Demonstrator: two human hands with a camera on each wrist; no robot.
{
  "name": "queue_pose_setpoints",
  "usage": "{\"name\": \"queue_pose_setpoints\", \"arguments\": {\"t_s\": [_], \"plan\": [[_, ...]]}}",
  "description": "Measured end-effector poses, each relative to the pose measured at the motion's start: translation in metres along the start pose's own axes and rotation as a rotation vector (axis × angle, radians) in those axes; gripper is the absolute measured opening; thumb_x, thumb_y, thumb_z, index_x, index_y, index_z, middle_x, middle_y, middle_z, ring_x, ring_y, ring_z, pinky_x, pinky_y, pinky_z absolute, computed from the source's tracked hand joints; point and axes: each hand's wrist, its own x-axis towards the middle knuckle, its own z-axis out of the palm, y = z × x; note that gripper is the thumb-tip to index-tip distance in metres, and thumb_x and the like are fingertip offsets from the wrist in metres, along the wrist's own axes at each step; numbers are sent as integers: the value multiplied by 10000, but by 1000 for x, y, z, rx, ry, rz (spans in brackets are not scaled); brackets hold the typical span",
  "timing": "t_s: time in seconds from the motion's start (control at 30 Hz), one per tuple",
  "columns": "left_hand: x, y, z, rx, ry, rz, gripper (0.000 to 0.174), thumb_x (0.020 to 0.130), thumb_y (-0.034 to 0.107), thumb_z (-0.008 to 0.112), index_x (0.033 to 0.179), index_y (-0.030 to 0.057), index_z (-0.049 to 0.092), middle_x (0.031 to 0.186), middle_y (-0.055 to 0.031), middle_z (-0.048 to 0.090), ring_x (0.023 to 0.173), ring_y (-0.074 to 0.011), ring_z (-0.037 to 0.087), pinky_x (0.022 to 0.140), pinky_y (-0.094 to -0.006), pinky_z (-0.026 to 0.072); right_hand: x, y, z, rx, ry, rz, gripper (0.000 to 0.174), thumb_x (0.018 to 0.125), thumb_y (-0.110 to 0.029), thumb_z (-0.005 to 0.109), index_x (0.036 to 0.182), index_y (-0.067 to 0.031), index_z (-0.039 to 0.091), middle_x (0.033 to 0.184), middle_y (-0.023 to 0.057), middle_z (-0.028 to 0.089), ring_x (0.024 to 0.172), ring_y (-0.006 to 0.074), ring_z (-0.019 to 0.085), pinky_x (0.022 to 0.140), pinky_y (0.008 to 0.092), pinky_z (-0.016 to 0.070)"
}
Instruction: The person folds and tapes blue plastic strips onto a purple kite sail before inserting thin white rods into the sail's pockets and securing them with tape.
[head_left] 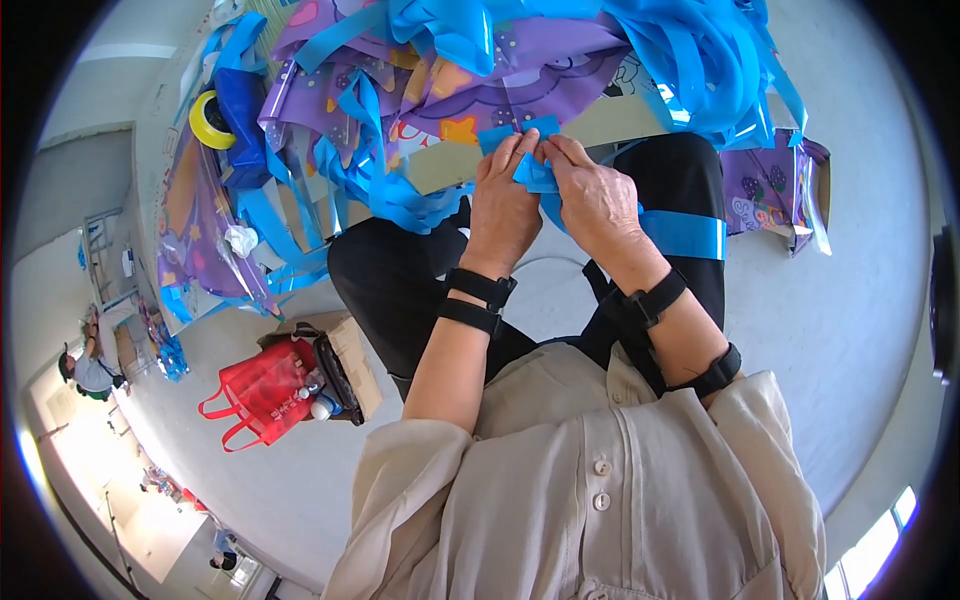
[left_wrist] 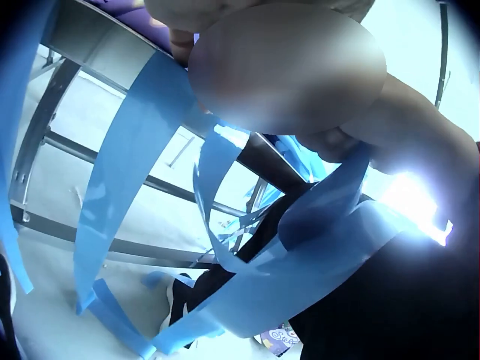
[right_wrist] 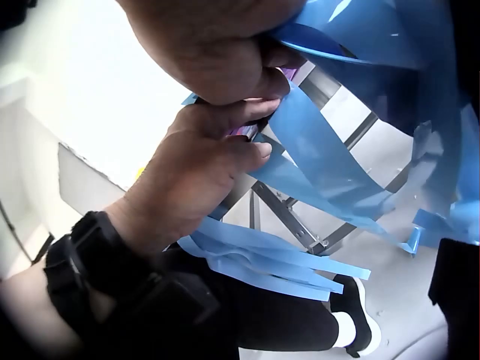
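Both hands meet at near edge of purple sheet [head_left: 560, 78] on counter [head_left: 610, 122]. Left hand [head_left: 505, 215] pinches edge between thumb and fingers; right hand [head_left: 597, 203] pinches blue strip [head_left: 538, 176] just beside, likely keeping strip and sheet steady together. Blue band [head_left: 690, 236] lies across right thigh, perhaps handy there. Tape dispenser [head_left: 240, 120] holds yellow roll [head_left: 209, 121]. On floor, dark bag [head_left: 338, 368] carries white bottle [head_left: 323, 408]; red bag [head_left: 262, 388] beside it, contents unclear.
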Motion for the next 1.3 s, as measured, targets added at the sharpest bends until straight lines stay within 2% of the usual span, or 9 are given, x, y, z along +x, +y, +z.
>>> {"name": "queue_pose_setpoints", "arguments": {"t_s": [0.23, 0.37, 0.43, 0.57, 0.67, 0.73, 0.97, 1.17, 1.3], "plan": [[1, -11, -6, -111, 55, -26, 360, 718, -56, 535, 1066, 26, 579, 1246, -130, 518, 1151, -304, 463, 938, -404, 377, 1, 0, 3, -51, 26, -5, 271, 767, -51, 525, 1036, -55, 553, 1073, 48, 522, 678, 288, 629, 584, 405, 500], [4, -41, -47, -305, 368, -174, 392, 725, -96, 523, 1078, 58, 591, 1144, -148, 570, 991, -315, 570, 809, -361, 474, 5, -10, -2, -112, -78, 19, 310, 754, 15, 492, 1055, -42, 543, 1082, 86, 512, 673, 312, 629, 585, 422, 497], [3, -80, -89, -168, 623, -423, 263, 712, -27, 564, 965, 36, 597, 1004, -148, 584, 979, -327, 539, 848, -390, 422, 6, -10, 2, -135, -49, 2, 322, 750, 31, 487, 1062, -34, 534, 1101, 92, 509, 675, 322, 627, 592, 423, 498], [-6, -185, -162, 310, 884, -854, 202, 771, 54, 586, 968, 43, 626, 1001, -140, 584, 970, -315, 530, 848, -393, 415, 4, -12, 2, -186, -81, -8, 404, 742, 67, 509, 1141, 3, 501, 1132, 100, 484, 705, 292, 630, 599, 390, 503], [-17, -243, -199, 323, 847, -1031, 216, 771, 104, 615, 962, 9, 645, 976, -153, 616, 899, -300, 561, 808, -394, 433, 6, -16, -1, -207, -137, 27, 418, 750, 81, 518, 1161, 12, 490, 1141, 102, 455, 708, 274, 626, 603, 373, 503], [-19, -254, -213, -257, 674, -1068, 226, 735, 126, 659, 919, -5, 666, 946, -139, 639, 807, -256, 576, 712, -390, 433, 6, -17, -1, -211, -163, 49, 410, 756, 82, 519, 1159, 11, 490, 1144, 100, 445, 703, 272, 624, 603, 372, 502], [-5, -264, -230, -523, 677, -1367, 146, 673, 121, 711, 777, 36, 654, 714, -29, 591, 520, -144, 471, 471, -279, 328, 5, -13, 2, -230, -133, 9, 402, 779, 73, 526, 1174, 14, 480, 1127, 91, 429, 694, 252, 620, 598, 355, 503], [1, -255, -238, -792, 827, -1326, 106, 665, 102, 682, 682, 74, 582, 594, 3, 485, 460, -91, 382, 409, -255, 298, 5, -16, 1, -249, -148, 24, 383, 802, 58, 526, 1179, 17, 479, 1125, 92, 426, 692, 249, 616, 589, 344, 505], [-16, -254, -234, -787, 731, -1324, 118, 669, 106, 678, 662, 73, 564, 577, 11, 466, 464, -87, 385, 407, -253, 305, 5, -14, 2, -232, -137, 11, 386, 801, 60, 532, 1180, 19, 477, 1123, 95, 429, 689, 249, 615, 582, 345, 504]]}}
